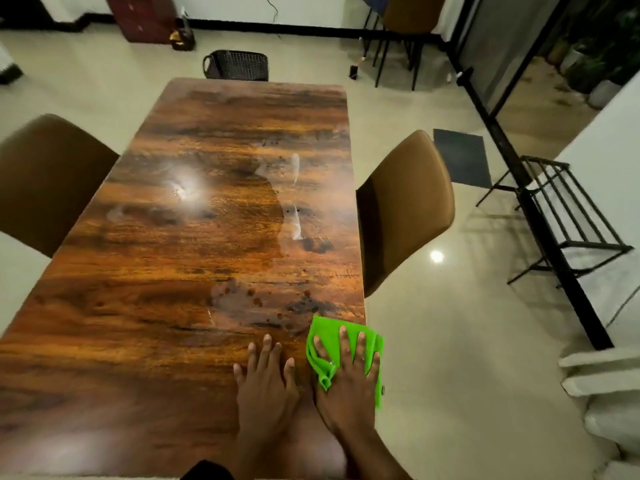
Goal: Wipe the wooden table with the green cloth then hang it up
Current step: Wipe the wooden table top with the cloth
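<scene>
The long wooden table [166,258] stretches away from me, with wet smears and dark spots along its right half. At its near right edge lies the green cloth [329,332], partly folded and hanging slightly over the side. My right hand [349,379] presses flat on the cloth with fingers spread. Just to its left, my left hand [266,386] rests flat on the bare wood, fingers apart and holding nothing.
A brown chair [408,199] stands at the table's right side and another brown chair [45,178] at the left. A black mesh chair [239,65] sits at the far end. A black metal rack [568,220] stands on the floor to the right.
</scene>
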